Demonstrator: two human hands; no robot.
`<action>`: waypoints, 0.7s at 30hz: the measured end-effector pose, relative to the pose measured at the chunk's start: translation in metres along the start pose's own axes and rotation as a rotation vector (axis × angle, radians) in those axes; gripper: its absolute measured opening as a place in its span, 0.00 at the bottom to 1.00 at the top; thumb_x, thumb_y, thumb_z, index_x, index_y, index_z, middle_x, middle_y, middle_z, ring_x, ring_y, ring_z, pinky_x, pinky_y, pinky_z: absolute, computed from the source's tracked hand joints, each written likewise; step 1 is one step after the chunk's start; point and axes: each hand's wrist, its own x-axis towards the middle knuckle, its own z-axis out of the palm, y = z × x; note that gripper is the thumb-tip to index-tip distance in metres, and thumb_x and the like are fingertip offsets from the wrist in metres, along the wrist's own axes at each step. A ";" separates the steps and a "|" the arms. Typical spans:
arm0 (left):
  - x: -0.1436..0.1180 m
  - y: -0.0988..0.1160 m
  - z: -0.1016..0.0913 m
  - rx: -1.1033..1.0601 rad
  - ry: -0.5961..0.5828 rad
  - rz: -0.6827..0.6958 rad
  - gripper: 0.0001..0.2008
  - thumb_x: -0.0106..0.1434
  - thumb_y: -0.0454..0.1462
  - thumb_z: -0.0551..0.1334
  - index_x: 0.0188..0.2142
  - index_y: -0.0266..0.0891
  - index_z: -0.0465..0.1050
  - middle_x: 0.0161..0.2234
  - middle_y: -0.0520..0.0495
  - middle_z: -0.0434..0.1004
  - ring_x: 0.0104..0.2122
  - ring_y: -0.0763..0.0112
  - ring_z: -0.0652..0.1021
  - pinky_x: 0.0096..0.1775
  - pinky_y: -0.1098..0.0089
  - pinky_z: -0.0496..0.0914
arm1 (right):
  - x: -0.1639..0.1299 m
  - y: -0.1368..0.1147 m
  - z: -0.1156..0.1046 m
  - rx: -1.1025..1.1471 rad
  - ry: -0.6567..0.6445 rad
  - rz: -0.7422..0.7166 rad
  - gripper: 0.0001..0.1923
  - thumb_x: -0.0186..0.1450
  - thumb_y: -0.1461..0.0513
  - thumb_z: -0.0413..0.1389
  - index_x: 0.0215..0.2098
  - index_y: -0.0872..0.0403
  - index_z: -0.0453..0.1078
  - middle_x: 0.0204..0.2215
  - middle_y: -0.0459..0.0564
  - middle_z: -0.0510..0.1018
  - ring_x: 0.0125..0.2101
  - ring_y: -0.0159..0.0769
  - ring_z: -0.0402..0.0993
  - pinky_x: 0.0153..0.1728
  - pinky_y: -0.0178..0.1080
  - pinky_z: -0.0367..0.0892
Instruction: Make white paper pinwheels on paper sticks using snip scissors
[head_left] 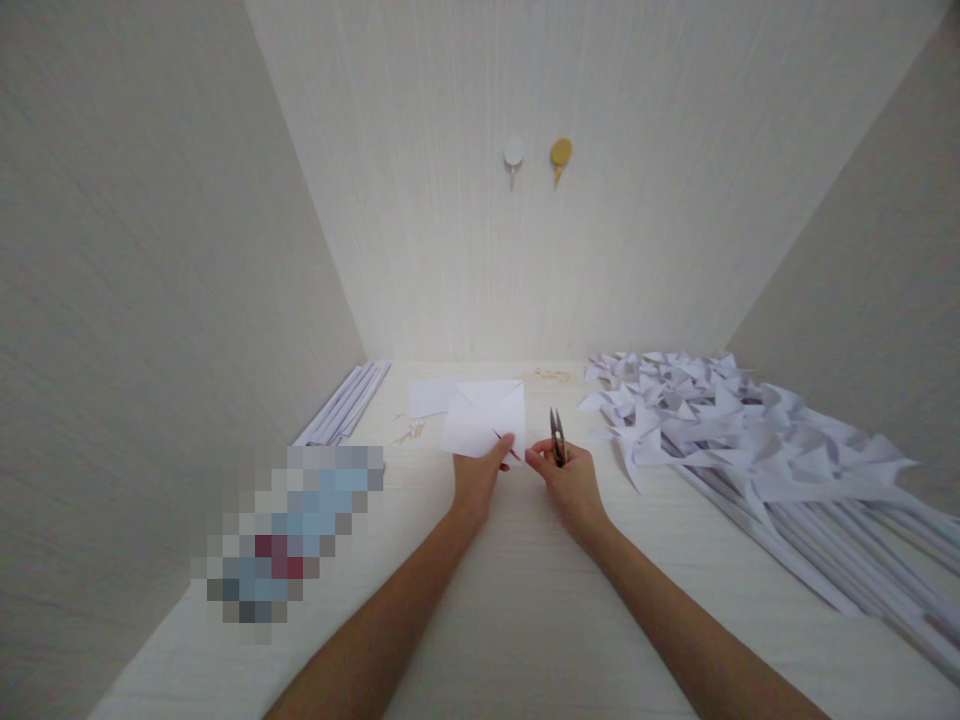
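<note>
Folded white paper, metal snips

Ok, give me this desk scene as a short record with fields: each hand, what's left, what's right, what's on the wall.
Left hand: pinches white paper square
Right hand: grips small snips, blades pointing up
Left side: white paper sticks by the wall
Right side: pile of white paper pinwheels
Back wall: white hook, gold hook
Surface: pale table
</note>
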 end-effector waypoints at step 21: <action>-0.003 0.002 0.000 0.094 -0.011 0.068 0.09 0.41 0.36 0.65 0.25 0.35 0.70 0.24 0.50 0.74 0.23 0.73 0.73 0.20 0.76 0.66 | -0.001 -0.003 0.000 0.058 -0.139 0.058 0.12 0.45 0.56 0.60 0.18 0.56 0.66 0.10 0.36 0.54 0.13 0.22 0.46 0.15 0.31 0.42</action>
